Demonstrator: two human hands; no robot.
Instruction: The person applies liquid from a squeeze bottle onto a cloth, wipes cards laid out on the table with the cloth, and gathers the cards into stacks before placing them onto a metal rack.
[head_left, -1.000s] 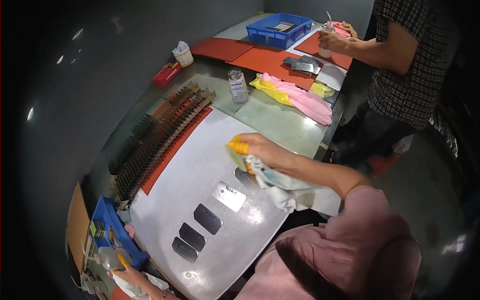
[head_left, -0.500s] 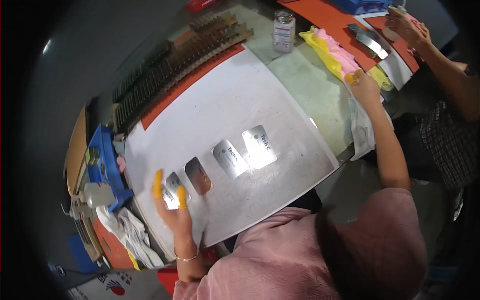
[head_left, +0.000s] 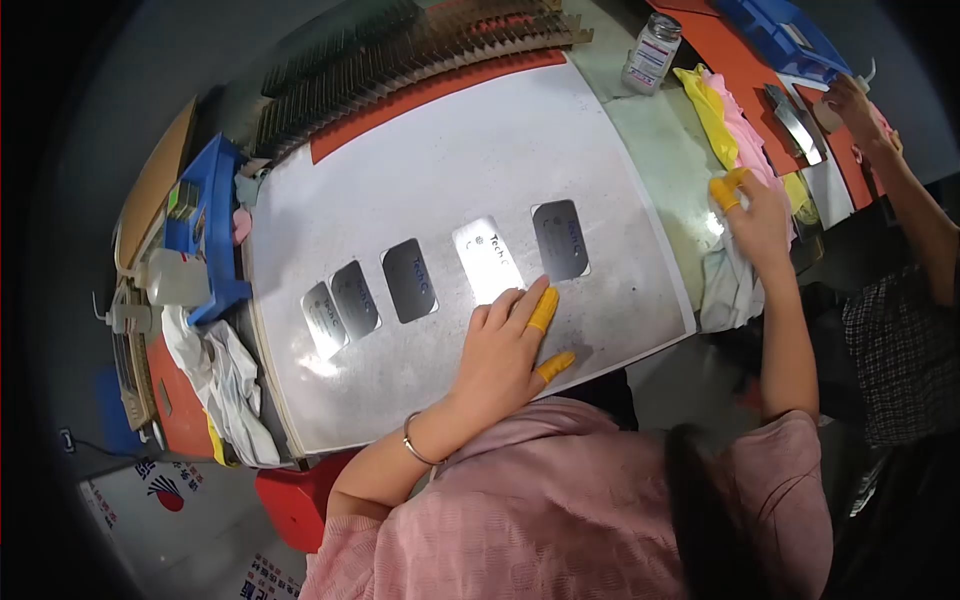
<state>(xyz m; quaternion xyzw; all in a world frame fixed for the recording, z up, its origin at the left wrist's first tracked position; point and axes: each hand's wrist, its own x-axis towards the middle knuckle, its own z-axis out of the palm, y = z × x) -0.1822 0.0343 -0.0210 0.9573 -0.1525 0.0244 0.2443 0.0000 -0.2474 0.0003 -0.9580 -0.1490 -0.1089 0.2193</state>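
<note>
Several metal plates printed "Tech C" lie in a slanting row on the white sheet (head_left: 400,180). My left hand (head_left: 510,340), yellow finger cots on thumb and index finger, is open just below the bright plate (head_left: 487,258) and the dark right-hand plate (head_left: 562,240). Its fingertips are close to the bright plate's lower edge; contact is unclear. Further left are a dark plate (head_left: 409,280) and two overlapping plates, the outer one a shiny plate (head_left: 325,318). My right hand (head_left: 757,225), also with yellow cots, has curled fingers above a white cloth (head_left: 733,278); anything pinched there is hidden.
A rack of thin plates (head_left: 400,95) stands along the far side. At left are a blue tray (head_left: 218,200), a plastic bottle (head_left: 175,278) and a white cloth (head_left: 230,385). A glass jar (head_left: 652,55) and pink cloth (head_left: 745,130) are at right, near another person's hand (head_left: 852,105).
My left hand has moved right, from the two leftmost plates to the right-hand ones. My right hand has drawn back from the pink and yellow cloths. The camera view has shifted.
</note>
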